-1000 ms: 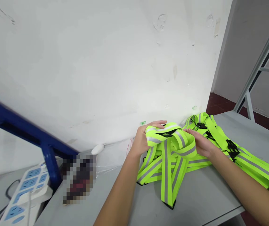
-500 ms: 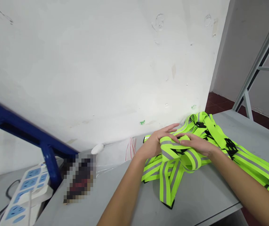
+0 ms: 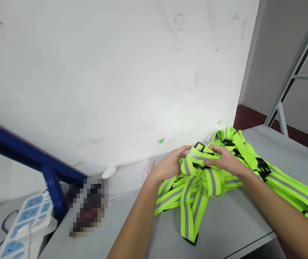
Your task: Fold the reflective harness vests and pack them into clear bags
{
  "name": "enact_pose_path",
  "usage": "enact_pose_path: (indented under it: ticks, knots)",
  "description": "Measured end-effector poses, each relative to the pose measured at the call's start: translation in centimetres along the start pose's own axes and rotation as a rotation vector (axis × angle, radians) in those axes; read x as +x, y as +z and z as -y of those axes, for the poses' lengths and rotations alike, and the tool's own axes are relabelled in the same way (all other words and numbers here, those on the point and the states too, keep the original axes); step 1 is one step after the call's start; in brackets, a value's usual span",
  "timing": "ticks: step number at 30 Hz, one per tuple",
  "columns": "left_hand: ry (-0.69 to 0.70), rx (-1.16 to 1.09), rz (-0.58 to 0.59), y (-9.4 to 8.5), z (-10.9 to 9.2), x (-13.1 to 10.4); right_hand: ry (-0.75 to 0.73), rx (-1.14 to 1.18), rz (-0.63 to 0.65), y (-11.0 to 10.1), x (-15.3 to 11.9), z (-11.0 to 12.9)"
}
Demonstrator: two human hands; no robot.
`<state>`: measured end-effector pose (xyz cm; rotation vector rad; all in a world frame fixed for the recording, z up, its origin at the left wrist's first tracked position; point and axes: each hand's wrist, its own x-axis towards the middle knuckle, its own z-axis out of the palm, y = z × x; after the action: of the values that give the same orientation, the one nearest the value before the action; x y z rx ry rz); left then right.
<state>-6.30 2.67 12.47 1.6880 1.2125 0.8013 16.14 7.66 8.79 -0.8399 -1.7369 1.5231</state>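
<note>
A bundle of neon yellow-green reflective straps (image 3: pixel 211 181) with grey stripes is gathered between my two hands above the table. My left hand (image 3: pixel 170 163) closes round its left side, the fingertips hidden behind the folds. From the right, my right hand (image 3: pixel 225 160) pinches the bundle with thumb and fingers. A black buckle (image 3: pixel 199 146) stands up at the top between the hands. One loop hangs toward me, ending in a black slider (image 3: pixel 191 240). More of the same straps (image 3: pixel 291 183), with black clips, lie in a heap to the right.
The grey table (image 3: pixel 132 223) meets a white wall (image 3: pixel 116 72). Clear plastic bags (image 3: pixel 129 176) and a white oval object (image 3: pixel 109 172) lie along the wall. At left are a blue metal frame (image 3: pixel 53 183), a power strip (image 3: pixel 30 219) and a blurred-out patch (image 3: pixel 89 208).
A black buckle has come up at the top of the bundle. My left hand has shifted slightly left and its fingers have gone behind the straps; the right fingers have curled more.
</note>
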Motion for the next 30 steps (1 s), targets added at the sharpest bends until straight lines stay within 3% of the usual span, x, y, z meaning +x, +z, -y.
enact_pose_path:
  ticks: [2, 4, 7, 10, 12, 15, 16, 19, 22, 25, 28, 30]
  knots:
    - [-0.042, 0.02, 0.094, -1.0, 0.3, -0.2, -0.036, -0.004, -0.095, -0.3, 0.2, 0.0]
    - [-0.027, 0.066, 0.1, -1.9, 0.4, -0.5, -0.091, -0.042, -0.195, -0.8, 0.3, -0.1]
    - [0.027, 0.15, -0.127, -2.3, -0.3, -1.0, -0.149, -0.164, -0.405, -1.1, 0.4, -0.2]
    - [0.005, 0.183, -0.32, -0.8, -2.3, -1.7, -0.187, -0.256, -0.577, -0.9, 0.4, -0.3]
    - [-0.047, 0.119, -0.207, 1.5, -3.7, -2.1, -0.233, -0.258, -0.63, -0.5, 0.4, -0.3]
    - [-0.167, -0.153, 0.237, 5.9, -4.0, -1.8, -0.252, -0.222, -0.67, 0.0, 0.2, 0.1]
    - [-0.207, -0.314, 0.299, 7.4, -3.5, -1.4, -0.242, -0.216, -0.678, 0.2, 0.1, 0.4]
    - [-0.248, -0.805, 0.247, 10.3, -1.2, 0.1, -0.196, -0.219, -0.695, 0.4, -0.6, 1.5]
    - [-0.106, -1.218, 0.063, 10.5, 0.1, 1.2, -0.204, -0.213, -0.643, 0.6, -2.0, 2.5]
    - [-0.014, -1.344, -0.163, 8.9, -0.8, 1.2, -0.43, -0.29, -0.44, 0.8, -3.8, 2.9]
    - [-0.097, -1.363, -0.157, 7.1, -2.4, 0.9, -0.803, -0.484, -0.127, 1.4, -5.4, 2.7]
    - [-0.145, -1.403, -0.139, 6.2, -3.2, 0.8, -0.939, -0.61, -0.013, 1.8, -6.1, 2.6]
